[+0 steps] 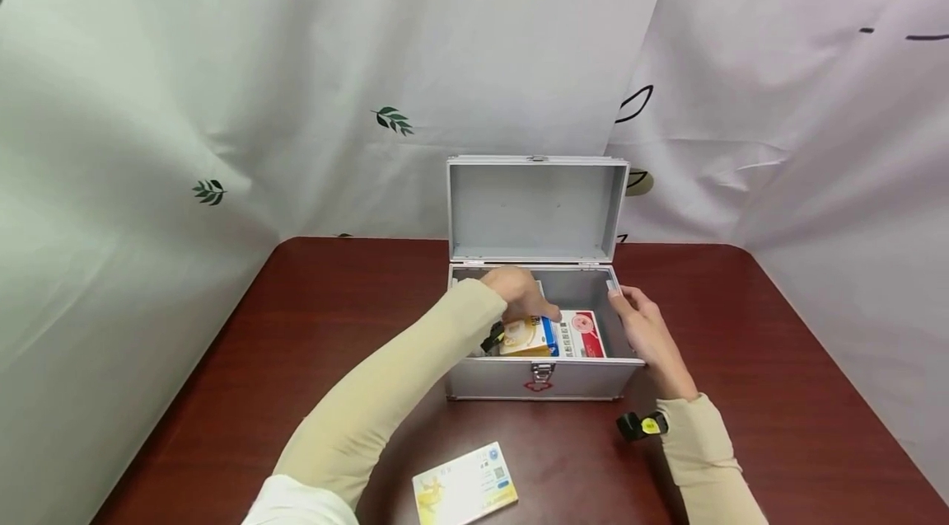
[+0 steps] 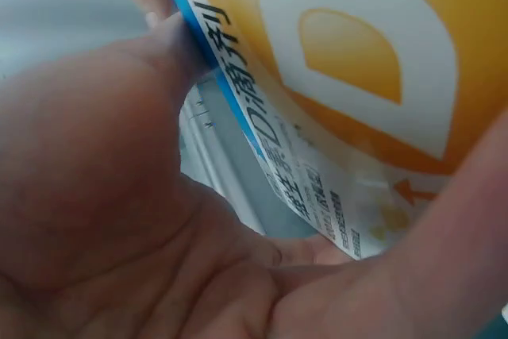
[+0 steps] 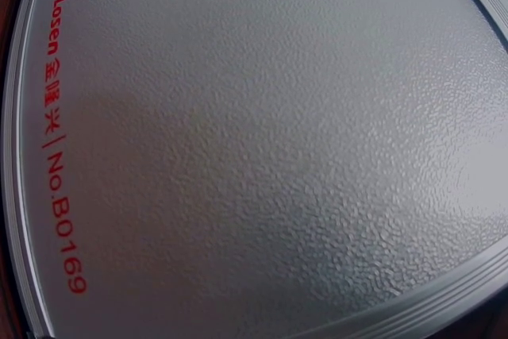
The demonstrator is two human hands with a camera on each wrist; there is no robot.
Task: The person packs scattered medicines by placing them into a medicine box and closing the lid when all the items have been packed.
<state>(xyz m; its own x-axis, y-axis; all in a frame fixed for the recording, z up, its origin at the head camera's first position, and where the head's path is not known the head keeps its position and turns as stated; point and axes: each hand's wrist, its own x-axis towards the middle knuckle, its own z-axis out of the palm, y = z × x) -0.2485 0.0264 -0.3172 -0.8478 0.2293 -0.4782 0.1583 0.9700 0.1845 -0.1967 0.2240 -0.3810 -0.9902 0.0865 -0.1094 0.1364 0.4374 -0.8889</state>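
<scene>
My left hand (image 1: 522,294) reaches down into an open silver metal first-aid case (image 1: 535,381). It grips an orange and white vitamin D drops box (image 1: 525,337), with the thumb on one side. Close up in the left wrist view, that box (image 2: 357,61) carries a large white D and a blue edge, and the palm curves around it. A red and white medicine box (image 1: 582,335) lies to its right in the case. My right hand (image 1: 647,335) holds the case's right rim, thumb over the edge. The right wrist view shows only the case's textured side panel (image 3: 254,148).
The case lid (image 1: 539,212) stands upright at the back. On the dark red table (image 1: 348,302), a flat white and yellow box (image 1: 465,485) lies in front of the case. A pale printed cloth (image 1: 482,55) hangs behind and along the sides.
</scene>
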